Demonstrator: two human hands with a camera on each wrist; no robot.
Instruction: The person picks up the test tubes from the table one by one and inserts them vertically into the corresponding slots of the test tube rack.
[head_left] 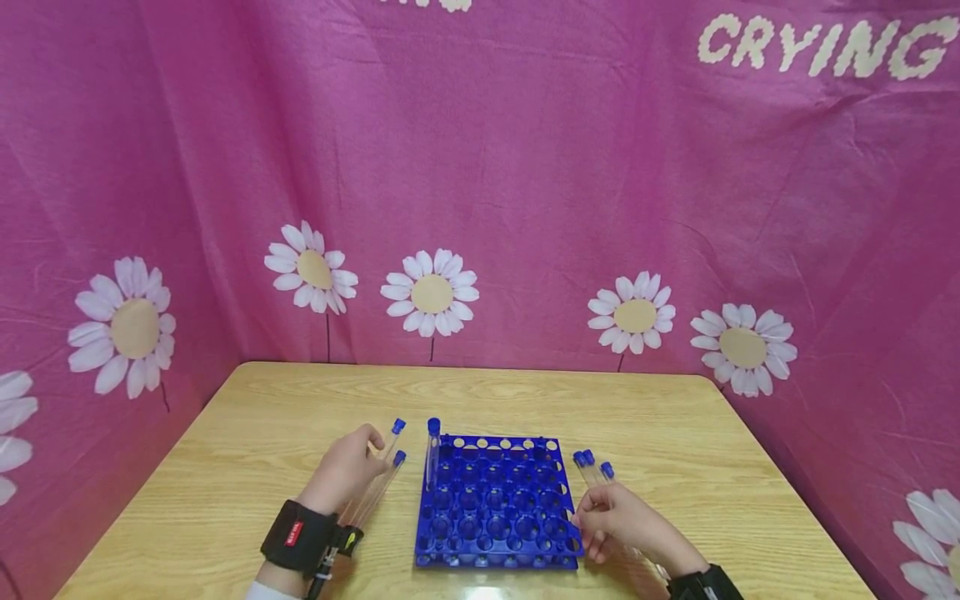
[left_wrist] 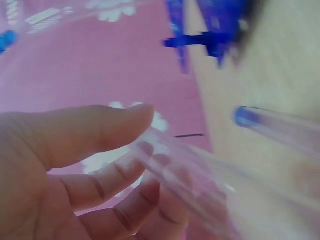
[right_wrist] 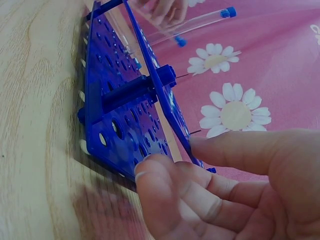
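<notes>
My left hand (head_left: 347, 471) pinches a clear test tube (left_wrist: 185, 175) between thumb and fingers, left of the blue test tube rack (head_left: 498, 550). Its blue cap (head_left: 398, 426) points up and away in the head view. Close beside it on the table lies another tube with a blue cap (head_left: 400, 457). At the rack's near right corner, my right hand (head_left: 618, 523) grips the edge of the top plate, thumb on the plate and fingers curled below it. One capped tube (head_left: 432, 454) stands upright in the far left corner of the rack.
Several blue-capped tubes (head_left: 588, 457) lie right of the rack, partly hidden by my right hand. The wooden table (head_left: 480, 387) backs onto a pink curtain (head_left: 525, 208) with daisies, which also hangs along both sides.
</notes>
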